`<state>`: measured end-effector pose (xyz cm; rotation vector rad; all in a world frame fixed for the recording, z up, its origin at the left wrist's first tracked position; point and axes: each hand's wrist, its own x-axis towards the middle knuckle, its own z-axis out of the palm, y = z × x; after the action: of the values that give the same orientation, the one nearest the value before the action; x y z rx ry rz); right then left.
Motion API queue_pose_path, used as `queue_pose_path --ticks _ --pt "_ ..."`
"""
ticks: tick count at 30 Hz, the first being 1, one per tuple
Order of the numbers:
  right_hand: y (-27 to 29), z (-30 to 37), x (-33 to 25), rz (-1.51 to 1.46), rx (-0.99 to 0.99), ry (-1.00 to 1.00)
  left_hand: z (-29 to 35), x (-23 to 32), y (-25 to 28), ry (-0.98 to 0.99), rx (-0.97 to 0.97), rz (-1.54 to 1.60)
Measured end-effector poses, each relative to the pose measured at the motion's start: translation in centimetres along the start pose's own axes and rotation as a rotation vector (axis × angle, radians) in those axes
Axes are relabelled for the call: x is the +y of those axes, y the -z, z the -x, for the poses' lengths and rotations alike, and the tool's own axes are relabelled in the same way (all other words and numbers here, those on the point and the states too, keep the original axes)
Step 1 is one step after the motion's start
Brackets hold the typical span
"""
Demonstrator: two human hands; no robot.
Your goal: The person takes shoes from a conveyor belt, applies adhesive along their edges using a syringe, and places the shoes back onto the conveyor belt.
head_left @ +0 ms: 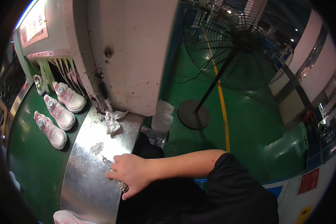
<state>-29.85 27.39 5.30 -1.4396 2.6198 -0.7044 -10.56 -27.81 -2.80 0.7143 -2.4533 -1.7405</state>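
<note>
My right hand (132, 172) rests palm down at the edge of a metal ledge (87, 179). Its fingers are closed around a slim tool with a narrow metallic tip (106, 161). Crumpled greyish material (121, 185) sticks out beneath the same hand near the thumb; I cannot make out whether it belongs to the tool. A wad of crumpled white tissue (113, 122) lies farther up the ledge, with a grey smear on the metal between it and the hand. My left hand is outside the picture.
Several pale pink-and-white sneakers (59, 112) stand on a green conveyor belt (30, 160) to the left, by a machine opening with hanging strips (46, 71). A stained machine panel (132, 56) rises ahead. A pedestal fan (198, 114) stands right. Another person's arm (3, 115) shows far left.
</note>
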Motion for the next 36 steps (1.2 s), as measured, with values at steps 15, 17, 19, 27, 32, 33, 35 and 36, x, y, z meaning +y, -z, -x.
queue_pose_path --ticks 15,17,19,27,32,33,35,36 --pt "2.6 -0.6 -1.8 -0.299 -0.103 -0.029 3.9 17.0 -18.1 -0.036 -0.141 0.702" --pt "3.0 -0.9 -2.3 -0.386 -0.069 -0.033 3.8 17.3 -19.1 -0.073 -0.183 0.743" --pt "3.4 -1.6 -2.9 -0.697 -0.066 -0.062 3.6 17.5 -19.7 -0.104 -0.215 0.781" --pt "3.5 -4.6 -7.2 -1.571 -0.182 0.041 4.7 16.6 -17.7 -0.225 -0.200 0.999" --pt "1.7 -5.5 -9.5 -1.704 0.015 0.124 2.5 12.3 -17.8 -0.380 -0.167 1.029" --pt "1.8 -6.1 -10.4 -1.685 0.020 0.137 3.0 12.3 -17.7 -0.410 -0.174 1.040" --pt "0.9 -6.8 -11.0 -1.829 -0.058 0.293 4.0 12.4 -17.1 -0.449 -0.153 1.052" --pt "0.3 -7.3 -11.0 -1.906 -0.123 0.417 4.2 12.5 -17.0 -0.487 -0.193 1.044"
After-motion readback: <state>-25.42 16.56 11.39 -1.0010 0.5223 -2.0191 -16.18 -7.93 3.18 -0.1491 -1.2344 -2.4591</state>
